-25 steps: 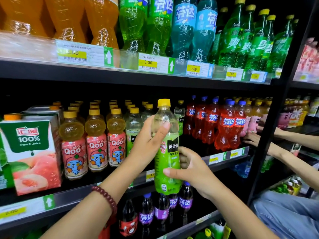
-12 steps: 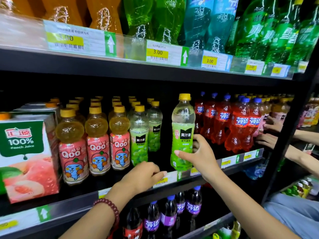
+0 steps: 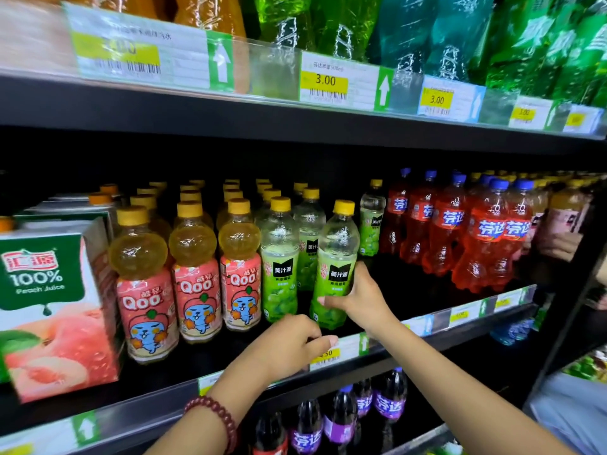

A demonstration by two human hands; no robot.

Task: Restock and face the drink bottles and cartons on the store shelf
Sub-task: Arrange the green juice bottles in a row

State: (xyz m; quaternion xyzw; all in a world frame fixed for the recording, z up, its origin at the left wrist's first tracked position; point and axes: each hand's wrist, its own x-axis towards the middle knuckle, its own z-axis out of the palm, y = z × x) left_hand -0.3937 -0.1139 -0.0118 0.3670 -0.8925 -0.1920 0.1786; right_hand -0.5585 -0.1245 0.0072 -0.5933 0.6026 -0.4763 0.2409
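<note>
My right hand [image 3: 363,300] grips a green grape-juice bottle [image 3: 335,257] with a yellow cap around its lower label; the bottle stands on the middle shelf [image 3: 460,318], just right of another green bottle [image 3: 279,261] at the front. My left hand [image 3: 289,344] hovers at the shelf's front edge with fingers loosely curled and thumb out, holding nothing, a bead bracelet on its wrist. Behind stand more green bottles [image 3: 372,218].
Qoo peach bottles [image 3: 193,274] and a peach juice carton [image 3: 56,307] fill the left; red soda bottles [image 3: 486,231] stand right. Another person's hands [image 3: 558,244] reach in at the far right. Large bottles line the shelf above, purple ones [image 3: 341,418] below.
My right hand carried the green bottle from in front of the shelf down onto it, beside the other green bottle. My left hand let go and dropped to the shelf edge.
</note>
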